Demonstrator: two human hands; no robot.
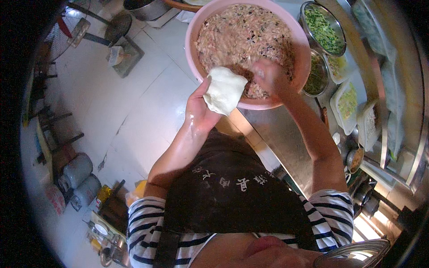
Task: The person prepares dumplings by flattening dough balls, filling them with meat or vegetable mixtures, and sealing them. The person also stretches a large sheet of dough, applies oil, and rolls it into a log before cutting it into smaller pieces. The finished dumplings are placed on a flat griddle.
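My left hand (197,110) holds a flat, pale round of dough (225,90) just off the near left rim of a large pink plastic basin (191,50). Minced filling with dark flecks (248,31) covers the basin's inside. My right hand (268,75) reaches over the basin's near right side, low at the filling and just right of the dough. Motion blurs its fingers, so whether they grip any filling is unclear. A dark patch shows in the filling between the two hands.
On the steel worktop (268,129), right of the basin, stand a metal bowl of chopped greens (323,31), a second metal bowl (315,77) and a white plastic tray (338,100). A ladle (355,160) lies farther along. Gas cylinders (78,169) stand on the tiled floor (147,83) at left.
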